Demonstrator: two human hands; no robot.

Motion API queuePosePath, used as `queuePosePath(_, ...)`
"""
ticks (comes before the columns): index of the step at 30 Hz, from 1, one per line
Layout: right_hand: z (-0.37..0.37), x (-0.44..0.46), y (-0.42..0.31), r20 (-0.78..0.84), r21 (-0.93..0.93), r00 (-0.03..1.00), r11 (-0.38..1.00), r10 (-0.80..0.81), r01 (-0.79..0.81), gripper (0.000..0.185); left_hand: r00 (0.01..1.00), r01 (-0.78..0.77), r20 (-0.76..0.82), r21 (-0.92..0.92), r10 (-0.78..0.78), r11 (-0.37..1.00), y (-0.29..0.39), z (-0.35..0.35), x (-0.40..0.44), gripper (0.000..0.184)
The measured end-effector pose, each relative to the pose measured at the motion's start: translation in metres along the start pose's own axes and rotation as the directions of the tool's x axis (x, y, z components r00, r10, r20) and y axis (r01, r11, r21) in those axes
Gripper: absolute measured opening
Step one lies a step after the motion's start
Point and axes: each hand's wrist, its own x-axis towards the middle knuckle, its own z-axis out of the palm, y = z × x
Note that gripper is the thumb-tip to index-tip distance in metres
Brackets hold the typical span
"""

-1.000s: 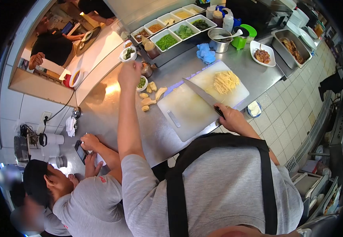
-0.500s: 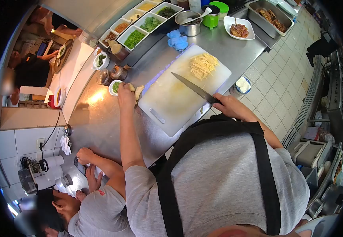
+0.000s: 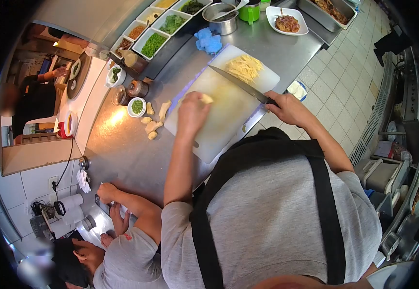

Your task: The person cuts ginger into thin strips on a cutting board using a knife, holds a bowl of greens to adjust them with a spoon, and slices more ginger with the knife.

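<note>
My left hand (image 3: pixel 192 114), slightly blurred, is over the left side of the white cutting board (image 3: pixel 221 111), closed on a pale yellow piece of ginger (image 3: pixel 206 98). The handle of a large kitchen knife (image 3: pixel 241 84) is in my right hand (image 3: pixel 290 110) at the board's right edge. Its blade points up and left across the board, beside a pile of thin yellow ginger strips (image 3: pixel 244 68). Left of the board, several more ginger pieces (image 3: pixel 152 126) lie on the steel counter (image 3: pixel 137 159), near a small white bowl of chopped greens (image 3: pixel 136 107).
Seasoning jars (image 3: pixel 137 88), a blue cloth (image 3: pixel 208 41) and a steel pot (image 3: pixel 220 19) stand around the board's far side. Behind them are white trays of chopped greens (image 3: pixel 152 45). A plate of meat (image 3: pixel 287 22) sits at upper right. A co-worker (image 3: pixel 127 250) is close on my left.
My left hand has moved right from the ginger pieces on the counter to above the board, carrying one piece. The knife stays in my right hand. The view has shifted slightly.
</note>
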Motion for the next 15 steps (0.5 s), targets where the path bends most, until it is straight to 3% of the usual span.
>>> queuePosePath(2,0.005,-0.005,0.000,-0.004,-0.032,1.000,0.999,-0.021,0.021,0.033,0.996,0.011,0.087,-0.001,-0.010,1.000,0.019,0.017,0.001,0.036)
queuePosePath(5,0.009,-0.012,-0.002,0.011,-0.047,1.000,0.999,-0.027,0.028,0.032,0.999,-0.037,0.023,-0.010,0.038,0.999,0.027,0.028,0.000,0.038)
queuePosePath(8,0.016,-0.014,-0.002,0.066,-0.113,0.998,0.994,-0.002,0.009,0.032,0.998,-0.040,-0.050,-0.097,0.035,0.994,0.023,0.034,-0.004,0.038)
queuePosePath(11,0.025,-0.012,0.003,0.113,-0.178,0.993,0.984,0.018,0.002,0.030,0.995,-0.015,-0.098,-0.305,-0.015,0.952,0.022,0.034,-0.009,0.039)
queuePosePath(15,0.030,-0.008,0.002,0.108,-0.190,0.994,0.981,-0.005,0.026,0.025,0.984,-0.097,-0.173,-0.356,0.037,0.929,0.016,0.048,-0.009,0.034)
